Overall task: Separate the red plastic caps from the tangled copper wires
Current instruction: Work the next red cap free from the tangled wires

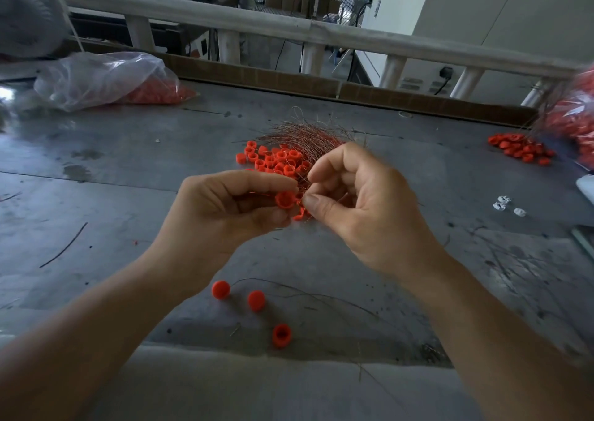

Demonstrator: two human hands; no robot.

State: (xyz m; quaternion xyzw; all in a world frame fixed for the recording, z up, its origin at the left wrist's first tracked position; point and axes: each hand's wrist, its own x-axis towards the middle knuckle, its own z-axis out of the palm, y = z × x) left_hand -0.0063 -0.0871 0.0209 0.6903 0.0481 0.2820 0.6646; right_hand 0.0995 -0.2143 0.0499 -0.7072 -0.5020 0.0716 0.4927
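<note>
Head view, frame centre: left hand (pixel 231 205) pinches red cap (pixel 285 199); right hand (pixel 360 202) pinches wires (pixel 305 139); bare table (pixel 96 170) left.

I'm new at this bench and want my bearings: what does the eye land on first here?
At centre, the left hand holds a red cap while the right hand pinches copper wires beside it. Behind them a heap of caps lies among the wires; three loose caps sit nearer the front.
</note>
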